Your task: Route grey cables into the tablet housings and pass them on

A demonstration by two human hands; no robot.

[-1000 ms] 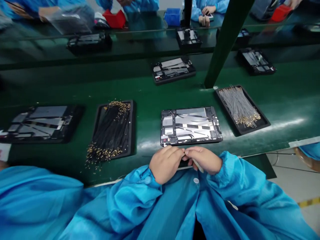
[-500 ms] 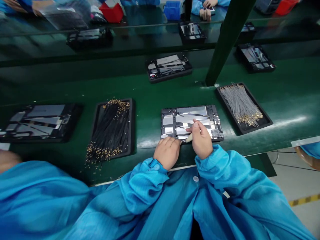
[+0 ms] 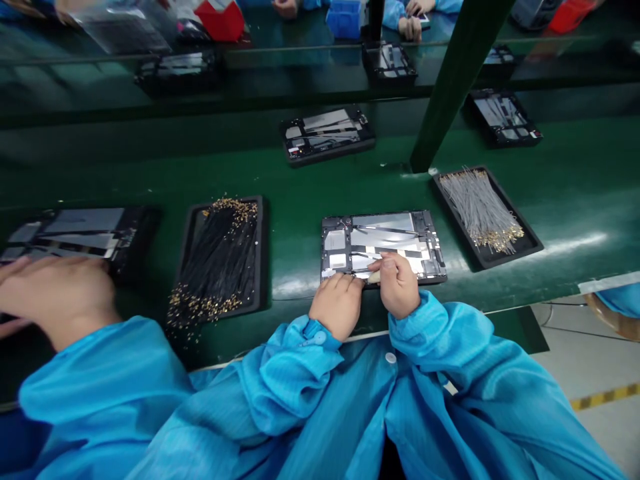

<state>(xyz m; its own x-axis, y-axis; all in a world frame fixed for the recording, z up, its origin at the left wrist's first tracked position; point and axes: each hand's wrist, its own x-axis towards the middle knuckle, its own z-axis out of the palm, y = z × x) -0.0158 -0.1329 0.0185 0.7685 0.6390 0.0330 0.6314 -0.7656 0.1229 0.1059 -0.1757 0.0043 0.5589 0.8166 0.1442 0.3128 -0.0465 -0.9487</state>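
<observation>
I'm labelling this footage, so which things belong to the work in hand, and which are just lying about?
In the work:
open device, left hand at its near edge
pale tool in the right hand
probably the black-cable tray and grey-cable tray

Apparently just lying about, across the bench:
red bin
blue bin

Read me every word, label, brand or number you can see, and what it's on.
No text is legible anywhere in view.
Centre open tablet: small pale label-like patches, too small to read.
Farther open tablet: likewise too small.
Floor tape: yellow-and-black stripes, no words visible.
</observation>
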